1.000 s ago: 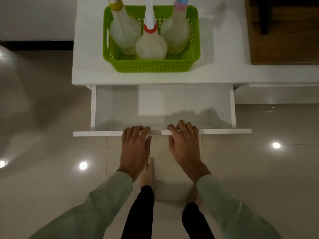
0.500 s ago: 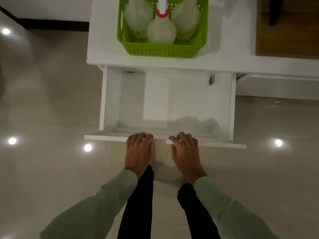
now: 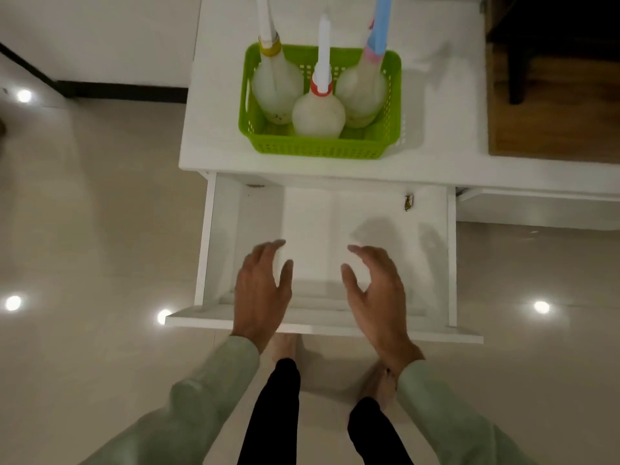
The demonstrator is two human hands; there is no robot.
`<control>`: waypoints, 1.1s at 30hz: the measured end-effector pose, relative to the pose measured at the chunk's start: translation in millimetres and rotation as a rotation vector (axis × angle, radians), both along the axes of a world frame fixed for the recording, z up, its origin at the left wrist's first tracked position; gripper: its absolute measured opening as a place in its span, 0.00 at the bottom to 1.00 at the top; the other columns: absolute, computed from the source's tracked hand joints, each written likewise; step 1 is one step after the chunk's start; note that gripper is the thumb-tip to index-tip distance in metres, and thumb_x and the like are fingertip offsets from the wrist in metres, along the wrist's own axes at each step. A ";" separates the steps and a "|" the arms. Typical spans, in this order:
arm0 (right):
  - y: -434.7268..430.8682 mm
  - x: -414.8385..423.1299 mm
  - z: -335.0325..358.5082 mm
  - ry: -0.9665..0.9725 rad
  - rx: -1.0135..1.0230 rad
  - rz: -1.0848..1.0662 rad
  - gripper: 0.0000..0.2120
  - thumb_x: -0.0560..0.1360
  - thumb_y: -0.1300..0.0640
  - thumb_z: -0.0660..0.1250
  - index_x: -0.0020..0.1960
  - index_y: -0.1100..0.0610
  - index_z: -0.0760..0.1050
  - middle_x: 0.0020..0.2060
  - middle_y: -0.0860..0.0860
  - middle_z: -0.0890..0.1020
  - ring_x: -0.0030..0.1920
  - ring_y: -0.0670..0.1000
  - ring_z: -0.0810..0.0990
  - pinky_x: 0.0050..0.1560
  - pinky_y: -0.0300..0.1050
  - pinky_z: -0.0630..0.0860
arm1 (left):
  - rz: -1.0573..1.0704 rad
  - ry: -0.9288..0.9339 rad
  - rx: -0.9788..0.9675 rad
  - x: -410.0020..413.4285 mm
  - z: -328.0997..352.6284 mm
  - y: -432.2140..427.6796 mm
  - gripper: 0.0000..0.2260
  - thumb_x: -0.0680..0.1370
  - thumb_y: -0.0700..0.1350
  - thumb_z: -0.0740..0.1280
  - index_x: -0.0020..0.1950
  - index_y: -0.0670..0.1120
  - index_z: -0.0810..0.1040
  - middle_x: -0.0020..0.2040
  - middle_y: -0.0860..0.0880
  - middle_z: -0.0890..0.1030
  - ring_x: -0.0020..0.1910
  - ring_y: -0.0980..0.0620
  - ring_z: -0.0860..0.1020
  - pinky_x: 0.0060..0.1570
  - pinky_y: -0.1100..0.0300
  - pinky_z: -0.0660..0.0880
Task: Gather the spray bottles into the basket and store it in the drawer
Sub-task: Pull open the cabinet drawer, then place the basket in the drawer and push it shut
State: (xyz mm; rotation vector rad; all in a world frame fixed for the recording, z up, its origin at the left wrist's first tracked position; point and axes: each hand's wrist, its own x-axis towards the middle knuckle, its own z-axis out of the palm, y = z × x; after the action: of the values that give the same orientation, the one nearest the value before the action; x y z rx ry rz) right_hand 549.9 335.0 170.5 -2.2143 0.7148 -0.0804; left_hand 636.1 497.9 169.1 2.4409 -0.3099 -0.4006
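Nearest the camera, two pale green fabric sleeves and black trouser legs stand over glossy beige floor tiles (image 3: 100,263) that mirror round ceiling lights. The left hand (image 3: 260,290) and right hand (image 3: 377,290) hover over the front of the drawer (image 3: 221,236) with fingers spread and thumbs turned inward — both empty, holding nothing, well apart from each other. The drawer is a smooth white box pulled fully out, its flat front panel under the wrists, its matte floor bare apart from soft shadows; a small dark speck sits by the far right corner, too small to tell what it is. Beyond it, on the white tabletop (image 3: 214,139), sits the basket (image 3: 322,149) — bright green plastic, rectangular, with perforated lattice walls. Inside stand three spray bottles (image 3: 318,115), translucent, milky and bulbous, touching one another, with a yellow, a red and a pink collar under long slim necks. Brown wood flooring lies at far right.
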 end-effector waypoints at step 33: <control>-108.8 105.3 10.8 -0.101 0.480 -0.510 0.25 0.72 0.74 0.55 0.60 0.56 0.80 0.52 0.60 0.84 0.49 0.59 0.85 0.36 0.50 0.86 | 0.412 0.086 -0.244 131.9 28.5 -45.2 0.16 0.75 0.32 0.63 0.60 0.45 0.79 0.51 0.43 0.84 0.49 0.42 0.83 0.47 0.41 0.82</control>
State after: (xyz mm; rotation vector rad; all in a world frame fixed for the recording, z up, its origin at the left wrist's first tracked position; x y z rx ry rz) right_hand 655.2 226.2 181.3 -1.5277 1.0991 -0.2465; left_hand 767.9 452.7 197.7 2.1680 0.1727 -0.2659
